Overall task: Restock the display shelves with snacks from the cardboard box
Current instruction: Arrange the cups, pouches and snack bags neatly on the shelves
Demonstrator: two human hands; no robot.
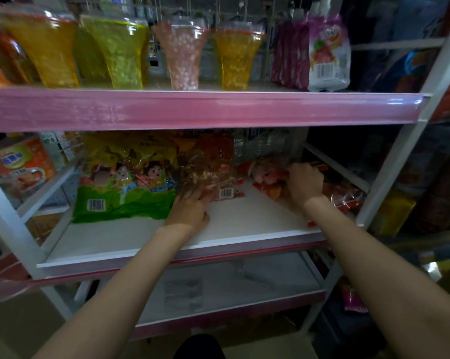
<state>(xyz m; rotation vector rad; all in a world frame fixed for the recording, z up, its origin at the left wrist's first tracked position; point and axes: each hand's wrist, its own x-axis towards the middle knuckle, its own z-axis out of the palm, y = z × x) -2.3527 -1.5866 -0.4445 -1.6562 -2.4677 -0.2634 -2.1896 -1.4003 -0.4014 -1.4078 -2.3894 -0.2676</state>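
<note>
Both my arms reach onto the middle white shelf [146, 244]. My left hand [190, 206] lies with its fingers against the lower edge of an orange-red clear snack bag [213, 161] standing in the middle. My right hand [305, 182] has its fingers curled over a red snack packet [267, 177] lying at the right of the shelf. More red packets [345, 196] lie beside my right wrist. A green and yellow cartoon bag [123, 182] stands left of my left hand. No cardboard box is in view.
The upper pink-edged shelf [192, 110] carries clear cups of coloured candy [182, 55] and purple and white bags [324, 55]. An orange tub [19, 164] stands at the left on the neighbouring rack. The bottom shelf [231, 286] lies below. White uprights [399, 156] frame the right side.
</note>
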